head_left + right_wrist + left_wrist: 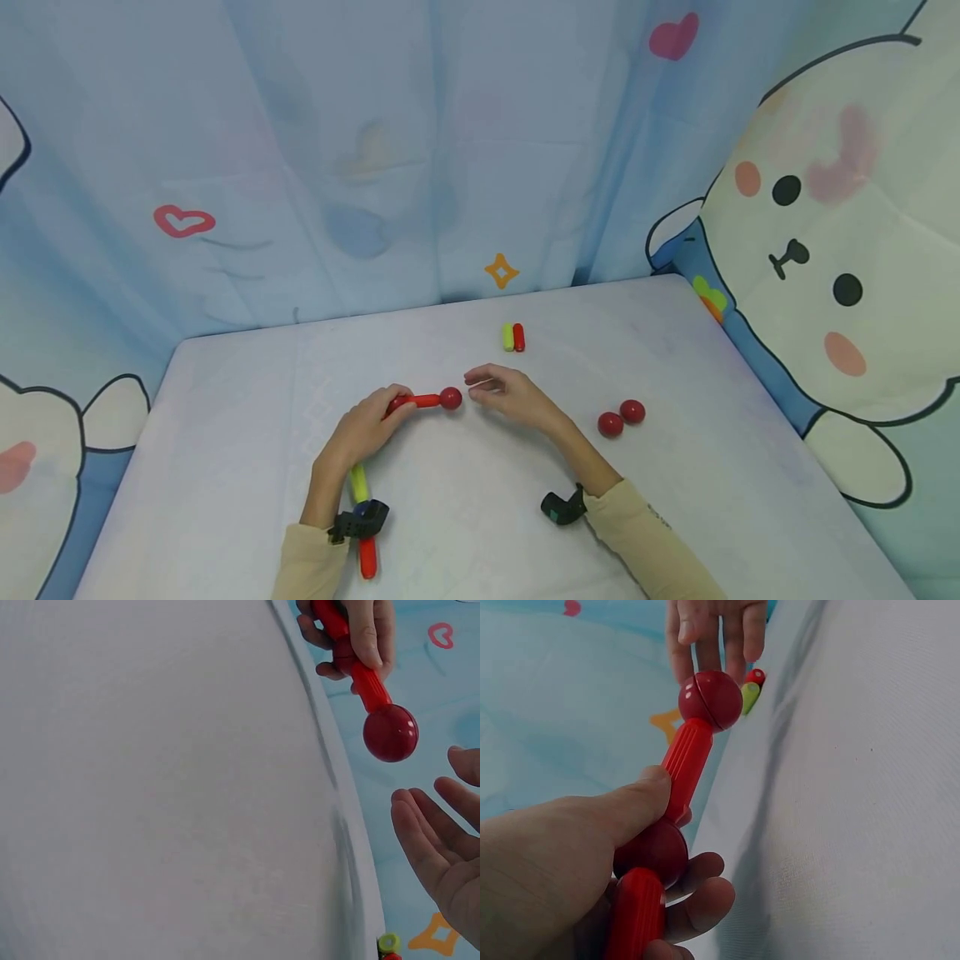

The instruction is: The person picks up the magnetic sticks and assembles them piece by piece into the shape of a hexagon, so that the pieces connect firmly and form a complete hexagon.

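A joined piece of red construction-toy rods and balls (pixel 690 761) is in my left hand (pixel 369 429), gripped around one of its balls (pixel 656 853). From that grip one ribbed red rod (pixel 426 401) points right and ends in a dark red ball (pixel 451 398). Another red rod (pixel 636 915) runs back into the palm, partly hidden by the fingers. My right hand (pixel 517 397) holds nothing; its loosely bent fingers hang just right of the end ball, and the right wrist view shows a gap between them.
Under my left forearm lies a piece with a yellow-green rod (pixel 360 483) and a red rod (pixel 367 558). Two loose red balls (pixel 632 411) lie right of my right arm. Short yellow-green (pixel 508 337) and red rods (pixel 519 337) sit near the table's back edge, before a curtain (pixel 360 167).
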Demonstrator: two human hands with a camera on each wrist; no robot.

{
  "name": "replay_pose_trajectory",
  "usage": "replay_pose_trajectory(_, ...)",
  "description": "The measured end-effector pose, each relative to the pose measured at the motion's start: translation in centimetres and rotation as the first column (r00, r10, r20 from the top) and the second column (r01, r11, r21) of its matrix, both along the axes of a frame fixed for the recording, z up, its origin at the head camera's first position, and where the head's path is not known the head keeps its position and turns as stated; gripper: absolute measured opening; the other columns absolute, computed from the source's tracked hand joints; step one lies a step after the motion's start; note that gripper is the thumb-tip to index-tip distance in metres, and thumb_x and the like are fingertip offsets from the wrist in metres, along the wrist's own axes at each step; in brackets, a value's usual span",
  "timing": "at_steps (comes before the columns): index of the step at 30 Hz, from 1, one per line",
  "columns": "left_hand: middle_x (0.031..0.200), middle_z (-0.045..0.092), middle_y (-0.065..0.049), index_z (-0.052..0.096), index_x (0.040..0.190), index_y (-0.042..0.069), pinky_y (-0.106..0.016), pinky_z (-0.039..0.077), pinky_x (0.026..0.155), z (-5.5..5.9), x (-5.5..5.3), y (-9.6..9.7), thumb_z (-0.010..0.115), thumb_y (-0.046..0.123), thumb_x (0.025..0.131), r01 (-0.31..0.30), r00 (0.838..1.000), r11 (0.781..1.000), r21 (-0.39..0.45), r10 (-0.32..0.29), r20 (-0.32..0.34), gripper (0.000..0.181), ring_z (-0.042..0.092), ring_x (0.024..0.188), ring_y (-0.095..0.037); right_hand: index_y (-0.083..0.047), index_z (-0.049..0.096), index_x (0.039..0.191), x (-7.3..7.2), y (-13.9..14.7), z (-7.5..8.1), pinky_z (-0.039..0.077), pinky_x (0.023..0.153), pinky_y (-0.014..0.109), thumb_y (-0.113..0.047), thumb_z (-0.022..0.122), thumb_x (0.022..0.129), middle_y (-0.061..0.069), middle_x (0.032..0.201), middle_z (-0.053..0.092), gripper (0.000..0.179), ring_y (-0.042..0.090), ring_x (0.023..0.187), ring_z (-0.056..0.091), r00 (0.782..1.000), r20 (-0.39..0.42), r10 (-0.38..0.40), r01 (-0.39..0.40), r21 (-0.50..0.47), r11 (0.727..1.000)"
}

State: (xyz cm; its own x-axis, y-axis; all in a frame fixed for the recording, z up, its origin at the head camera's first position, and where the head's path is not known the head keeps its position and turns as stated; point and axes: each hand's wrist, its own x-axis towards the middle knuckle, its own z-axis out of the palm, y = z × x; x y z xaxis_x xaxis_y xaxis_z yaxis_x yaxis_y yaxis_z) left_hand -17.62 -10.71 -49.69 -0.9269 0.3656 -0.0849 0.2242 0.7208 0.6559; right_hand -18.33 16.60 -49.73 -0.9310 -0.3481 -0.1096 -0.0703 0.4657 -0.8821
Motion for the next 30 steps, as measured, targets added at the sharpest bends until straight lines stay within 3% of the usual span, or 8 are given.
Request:
replay_pose_trajectory(20, 0.073, 0.052, 0.002, 0.062, 0.114, 0.022, -0.028, 0.038, 0.06, -0.1, -0.1, 0.0, 0.056, 0.041, 0.097, 0.001, 0.999, 1.0, -0.006, 0.0, 0.048, 0.026, 0.049, 0.064, -0.013, -0.009, 0.059, 0.129, -0.4, 2.5, 1.4, 0.055, 0.092, 0.036, -0.024, 0.064, 0.094, 0.01, 0.124, 0.065, 0.038, 0.025, 0.111, 0.065, 0.998, -0.034, -0.052, 0.052, 0.002, 0.999)
replay_pose_trajectory(30, 0.066, 0.054, 0.002, 0.061, 0.115, 0.022, -0.028, 0.037, 0.059, -0.2, 0.1, 0.0, 0.056, 0.04, 0.097, 0.003, 0.997, 1.0, -0.003, -0.003, 0.076, 0.025, 0.048, 0.057, -0.013, -0.008, 0.058, 0.128, -0.6, 3.2, 1.0, 0.054, 0.093, 0.036, -0.026, 0.063, 0.095, 0.008, 0.123, 0.065, 0.038, 0.024, 0.111, 0.064, 0.997, -0.05, -0.054, 0.054, -0.006, 0.999)
